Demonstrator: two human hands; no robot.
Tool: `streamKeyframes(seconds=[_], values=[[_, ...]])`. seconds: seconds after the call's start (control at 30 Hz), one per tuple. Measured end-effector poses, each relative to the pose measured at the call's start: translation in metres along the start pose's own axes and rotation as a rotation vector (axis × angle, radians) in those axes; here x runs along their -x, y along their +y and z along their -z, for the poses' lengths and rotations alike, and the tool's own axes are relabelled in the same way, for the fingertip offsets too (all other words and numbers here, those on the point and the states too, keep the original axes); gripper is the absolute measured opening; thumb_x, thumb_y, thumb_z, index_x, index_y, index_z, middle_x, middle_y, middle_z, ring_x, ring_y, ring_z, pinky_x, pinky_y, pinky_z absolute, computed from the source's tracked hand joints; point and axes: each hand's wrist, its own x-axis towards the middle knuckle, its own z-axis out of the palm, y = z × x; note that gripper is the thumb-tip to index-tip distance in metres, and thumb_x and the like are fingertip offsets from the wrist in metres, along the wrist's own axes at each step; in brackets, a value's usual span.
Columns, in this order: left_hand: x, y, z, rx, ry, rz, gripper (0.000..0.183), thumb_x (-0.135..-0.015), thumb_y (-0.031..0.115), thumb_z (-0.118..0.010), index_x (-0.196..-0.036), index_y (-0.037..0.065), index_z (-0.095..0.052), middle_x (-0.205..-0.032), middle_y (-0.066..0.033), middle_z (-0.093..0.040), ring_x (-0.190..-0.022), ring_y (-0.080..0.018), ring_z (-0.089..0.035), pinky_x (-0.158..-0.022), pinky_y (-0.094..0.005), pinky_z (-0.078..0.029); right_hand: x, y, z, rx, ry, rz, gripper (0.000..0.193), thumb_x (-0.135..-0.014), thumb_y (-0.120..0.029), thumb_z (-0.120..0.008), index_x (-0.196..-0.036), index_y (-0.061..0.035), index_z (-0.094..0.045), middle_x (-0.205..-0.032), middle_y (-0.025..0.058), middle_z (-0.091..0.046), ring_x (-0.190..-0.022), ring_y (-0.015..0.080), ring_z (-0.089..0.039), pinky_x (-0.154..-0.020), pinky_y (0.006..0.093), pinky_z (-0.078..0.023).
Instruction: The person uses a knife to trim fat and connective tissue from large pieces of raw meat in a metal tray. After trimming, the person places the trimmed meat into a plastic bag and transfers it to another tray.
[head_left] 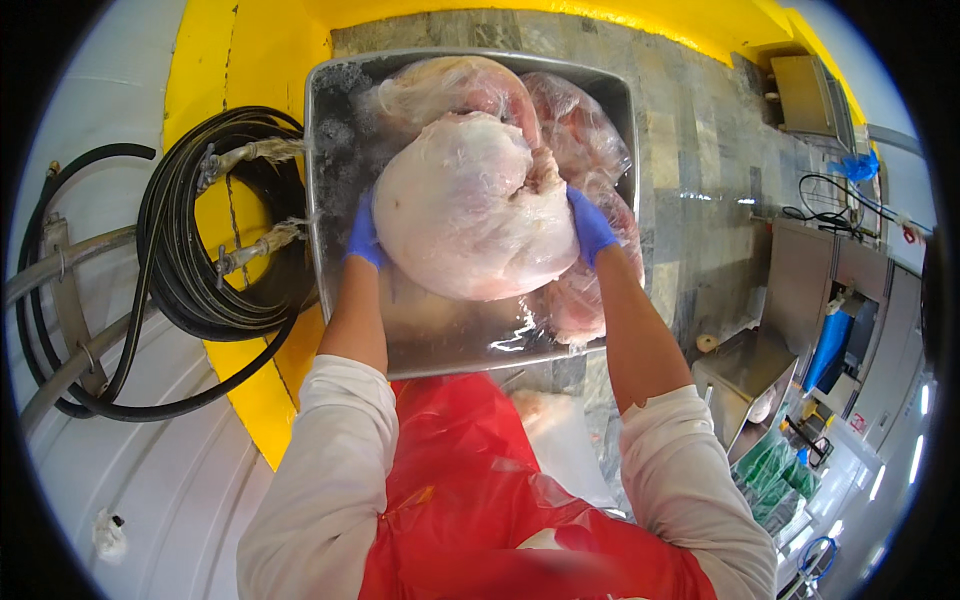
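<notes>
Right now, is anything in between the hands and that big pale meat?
Only the blue gloves; nothing else visible is in the way. The left hand touches the big pale meat on its left, the right hand on its right. Wrapped meat lies behind and to the right, not in between.

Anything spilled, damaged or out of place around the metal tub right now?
Nothing plainly spilled or damaged. Slightly untidy: left of the metal tub, a loop of black hose strays outside its coil. Also, the large pale meat between left hand and right hand looks bare, while plastic-wrapped pieces lie right of it.
</notes>
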Motion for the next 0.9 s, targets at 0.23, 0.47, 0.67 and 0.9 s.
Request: streamKeyframes(seconds=[0.23, 0.47, 0.67, 0.9], values=[[0.044, 0.0, -0.025, 0.027, -0.123, -0.007, 0.049, -0.102, 0.045, -0.045, -0.132, 0.011, -0.065, -0.129, -0.0092, -0.068, -0.119, -0.0257, -0.063, -0.103, -0.0408, -0.051, -0.002, -0.006, -0.006, -0.03, -0.071, -0.049, 0.047, -0.099, -0.043, -0.055, -0.125, -0.0058, -0.068, -0.115, 0.011, -0.072, -0.101, 0.0225, -0.069, -0.093, 0.0359, -0.053], [0.117, -0.022, -0.011, -0.096, -0.163, -0.052, 0.047, -0.104, 0.033, -0.041, -0.132, 0.002, -0.064, -0.127, -0.0122, -0.069, -0.113, -0.0266, -0.067, -0.102, -0.0407, -0.053, 0.102, 0.03, 0.008, -0.171, -0.112, -0.192, 0.049, -0.101, -0.044, -0.051, -0.13, -0.0064, -0.065, -0.129, 0.0122, -0.066, -0.115, 0.024, -0.063, -0.103, 0.04, -0.048], [0.189, -0.017, -0.049, -0.227, -0.302, 0.092, 0.055, -0.103, 0.039, -0.036, -0.141, 0.005, -0.056, -0.139, -0.012, -0.061, -0.125, -0.0301, -0.058, -0.108, -0.0442, -0.048, 0.208, 0.072, 0.024, 0.112, 0.097, 0.134, 0.046, -0.103, -0.042, -0.051, -0.129, -0.0089, -0.068, -0.129, 0.0099, -0.068, -0.115, 0.0194, -0.062, -0.104, 0.0379, -0.047], [0.226, -0.031, -0.153, -0.489, -0.372, 0.186, 0.054, -0.103, 0.04, -0.037, -0.14, 0.005, -0.057, -0.137, -0.0118, -0.062, -0.124, -0.0304, -0.059, -0.108, -0.0431, -0.047, 0.298, 0.098, 0.067, 0.027, 0.251, 0.202, 0.051, -0.102, -0.044, -0.049, -0.133, -0.0068, -0.066, -0.128, 0.009, -0.068, -0.118, 0.0198, -0.061, -0.108, 0.0372, -0.045]])
